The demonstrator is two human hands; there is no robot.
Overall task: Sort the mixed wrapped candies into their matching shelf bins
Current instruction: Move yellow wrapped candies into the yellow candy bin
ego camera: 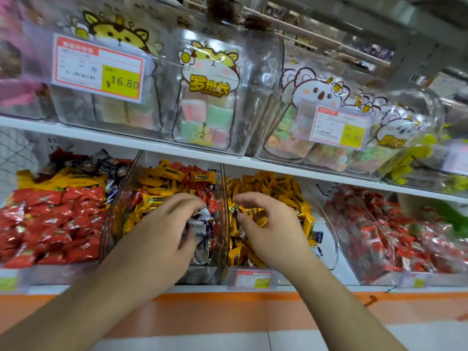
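**Two hands working the divider between mixed bin and yellow bin**

Forearms reach up from the lower edge toward the lower shelf. Left hand (168, 224): fingers curled down into the middle bin (115, 198), closing on a cluster of silver-and-blue wrapped candies (200, 224); how many it holds, cannot tell. Right hand (268, 224): thumb and forefinger nearly together, pinching at a yellow wrapped candy (255, 214) just across the clear divider (224, 188), inside the yellow-candy bin (326, 224).

Outward from the left grip: yellow and red wrappers mixed, piled behind and to its left. Further left, a bin of red candies (50, 219) with yellow and dark blue ones heaped at its back. Well right of the right grip, another red-candy bin (379, 229).

Judgement on technique: silver-blue pieces are strays here; lift them clear before the fingers drag neighbouring yellows along. Pinch by the wrapper's crimped end, one kind per grip. Matching bin for silver-blue looks to be back-left; confirm before dropping.
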